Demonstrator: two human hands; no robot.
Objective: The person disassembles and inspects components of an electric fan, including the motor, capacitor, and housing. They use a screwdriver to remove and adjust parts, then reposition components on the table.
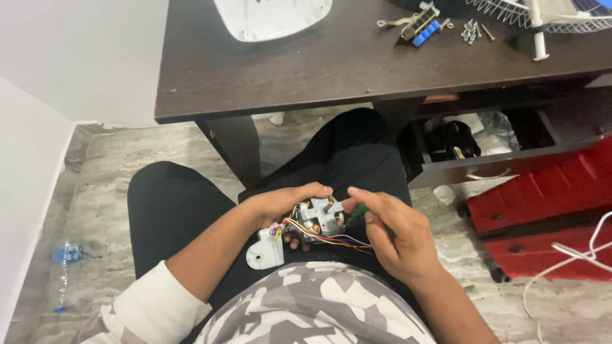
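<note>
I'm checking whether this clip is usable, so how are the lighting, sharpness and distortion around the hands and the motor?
Head view: soft, even light, no harsh shadows; the motor is fairly sharp between the left hand and right hand; faint sheen on the dark table; the table's edges tilt and bow slightly from the wide lens; the drawer under it is dim.

A clear plastic bottle with a blue label (64,267) lies on the marbled floor (108,165) by the left wall. Crumpled clear plastic bags (494,132) sit in the open drawer (484,167) beneath the table's right edge.
</note>
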